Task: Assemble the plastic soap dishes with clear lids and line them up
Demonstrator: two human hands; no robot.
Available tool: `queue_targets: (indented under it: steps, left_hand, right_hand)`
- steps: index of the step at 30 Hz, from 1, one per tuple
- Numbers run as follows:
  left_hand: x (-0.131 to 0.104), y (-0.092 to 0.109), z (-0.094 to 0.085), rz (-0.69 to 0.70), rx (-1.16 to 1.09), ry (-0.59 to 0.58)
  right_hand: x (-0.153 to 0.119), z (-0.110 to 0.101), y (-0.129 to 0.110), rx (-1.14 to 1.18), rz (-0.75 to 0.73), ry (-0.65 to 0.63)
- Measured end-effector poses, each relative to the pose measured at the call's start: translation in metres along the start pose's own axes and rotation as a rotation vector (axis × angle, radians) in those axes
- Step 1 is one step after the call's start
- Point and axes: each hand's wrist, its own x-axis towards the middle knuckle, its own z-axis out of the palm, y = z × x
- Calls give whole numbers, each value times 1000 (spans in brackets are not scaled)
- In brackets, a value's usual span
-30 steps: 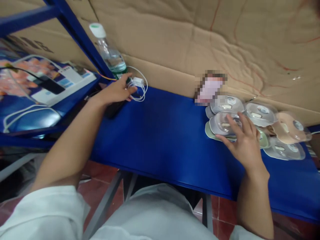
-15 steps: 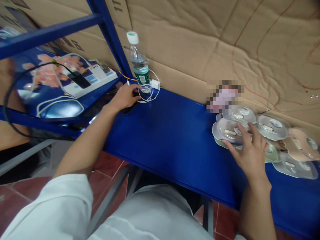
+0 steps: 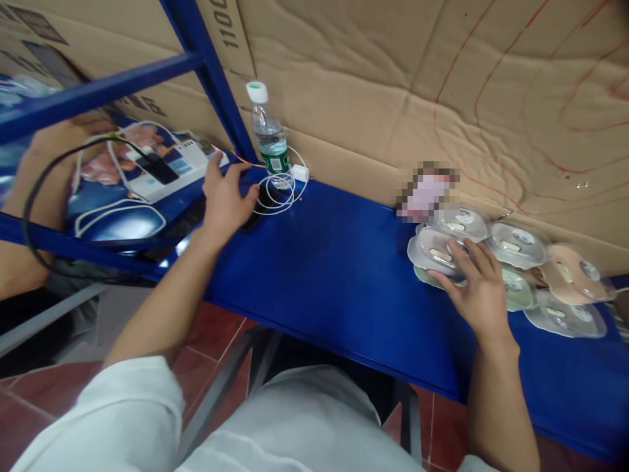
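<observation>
My left hand (image 3: 227, 196) is raised over the left end of the blue table, its fingers spread and nothing in them. Just right of it lie a dark phone (image 3: 256, 211) and a coiled white cable (image 3: 279, 196). My right hand (image 3: 477, 283) has its fingers apart at a clear-lidded plastic container (image 3: 433, 252). Its fingertips seem to rest on the lid; whether they press on it I cannot tell. Around that container sit several similar ones, including a pale green one (image 3: 517, 290) and a peach one (image 3: 572, 275).
A water bottle (image 3: 270, 141) and a white charger (image 3: 301, 173) stand against the cardboard wall (image 3: 344, 85). Left, past the blue frame (image 3: 199, 72), are a power strip (image 3: 189, 167) and another person's hand (image 3: 59, 147). A blurred-out item (image 3: 427, 195) leans behind the containers.
My left hand has lifted away from the phone and cable, moving left with its fingers opening. My right hand stays at the containers. Another person's hand has come into view at left.
</observation>
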Motion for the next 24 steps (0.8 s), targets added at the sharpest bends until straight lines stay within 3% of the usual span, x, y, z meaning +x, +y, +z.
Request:
queue_targets:
  steps: [1, 2, 3, 5, 6, 10, 14, 18, 22, 24]
  left_hand:
    - [-8, 19, 5, 24, -7, 97]
    - [-16, 39, 11, 77, -21, 104]
    - [-22, 58, 19, 177, -53, 44]
    - [-31, 93, 38, 468, -226, -193]
    - [-33, 107, 47, 551, -282, -286]
    - [-29, 135, 73, 703, -360, -535]
    - [-21, 123, 83, 690, -447, -616]
    - [-7, 96, 84, 523, -591, -519]
    - [14, 66, 79, 423, -221, -229]
    - [24, 50, 79, 401, -42, -213]
  right_hand:
    - [1, -1, -5, -2, -3, 9]
    - [2, -1, -11, 1, -7, 16]
    - [2, 0, -20, 8, -16, 16]
    - [2, 5, -41, 45, -64, 9]
    - [1, 9, -53, 74, -107, 3]
    - [-7, 33, -90, 209, -287, 1]
    - [-16, 52, -103, 234, -253, -14]
    - [-19, 58, -108, 204, -324, -70]
    - [-17, 57, -110, 233, -387, -243]
    - [-15, 56, -110, 287, -392, -295]
